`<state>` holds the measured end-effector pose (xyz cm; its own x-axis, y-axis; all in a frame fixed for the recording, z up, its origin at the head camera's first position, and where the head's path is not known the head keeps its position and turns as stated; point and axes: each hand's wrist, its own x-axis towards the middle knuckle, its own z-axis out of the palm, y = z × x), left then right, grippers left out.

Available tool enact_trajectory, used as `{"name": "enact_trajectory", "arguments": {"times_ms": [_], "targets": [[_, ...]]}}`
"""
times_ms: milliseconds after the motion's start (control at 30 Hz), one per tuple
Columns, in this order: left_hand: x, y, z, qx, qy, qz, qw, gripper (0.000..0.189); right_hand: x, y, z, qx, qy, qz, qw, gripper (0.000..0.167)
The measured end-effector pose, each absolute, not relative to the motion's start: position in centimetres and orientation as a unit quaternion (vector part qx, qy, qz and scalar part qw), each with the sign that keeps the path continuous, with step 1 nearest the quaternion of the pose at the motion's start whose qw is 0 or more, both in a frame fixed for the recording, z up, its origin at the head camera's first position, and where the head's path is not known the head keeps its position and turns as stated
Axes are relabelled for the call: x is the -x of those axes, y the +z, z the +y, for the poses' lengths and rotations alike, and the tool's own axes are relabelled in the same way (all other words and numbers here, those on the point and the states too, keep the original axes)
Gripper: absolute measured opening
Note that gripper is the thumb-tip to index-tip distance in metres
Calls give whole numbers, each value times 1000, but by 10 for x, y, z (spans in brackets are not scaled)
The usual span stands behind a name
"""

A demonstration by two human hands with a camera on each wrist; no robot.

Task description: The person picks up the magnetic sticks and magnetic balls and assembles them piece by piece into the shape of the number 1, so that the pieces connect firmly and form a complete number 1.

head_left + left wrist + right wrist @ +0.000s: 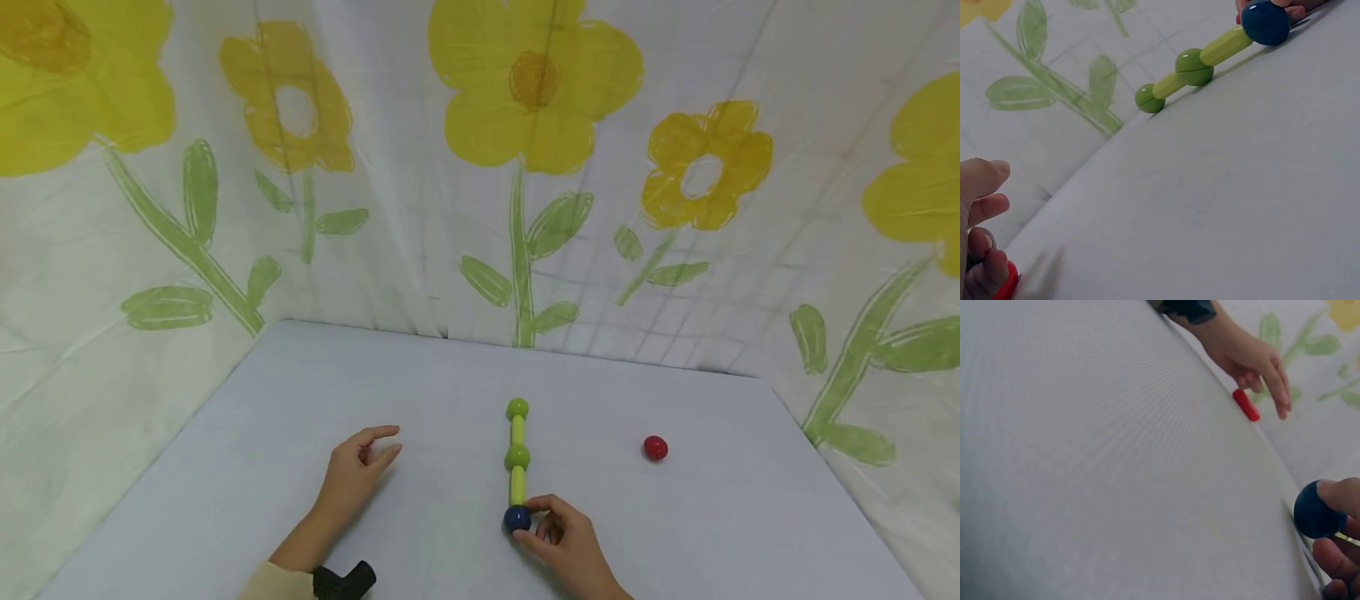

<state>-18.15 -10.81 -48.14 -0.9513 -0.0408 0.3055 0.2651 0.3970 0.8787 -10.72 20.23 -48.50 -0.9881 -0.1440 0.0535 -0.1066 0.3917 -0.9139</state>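
In the head view a chain of green balls [517, 457] and yellow-green sticks [518, 485] lies on the white table. A dark blue ball [517, 518] sits at its near end. My right hand [567, 542] pinches this ball between thumb and fingers. Left of the chain is my left hand [356, 468], thumb and index finger apart with nothing between them. Its other fingers curl in by a short red stick [1246, 405], which shows beneath them in the right wrist view. They appear to hold it; the hand hides this stick in the head view.
A red ball [656, 447] lies on the table [720, 517] to the right of the chain. Behind the table and at its sides hangs a white cloth [405, 250] with yellow flowers. A black strap [343, 582] circles my left wrist.
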Motion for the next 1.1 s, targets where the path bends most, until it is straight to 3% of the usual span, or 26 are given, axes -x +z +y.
{"name": "enact_trajectory", "arguments": {"times_ms": [600, 1100], "targets": [[185, -480, -140, -66, -467, -869, 147, 27, 108, -482, 199, 61, -554, 830, 26, 34], [184, -478, -141, -43, -428, -895, 114, 25, 107, -483, 201, 60, -551, 832, 25, 35]]}}
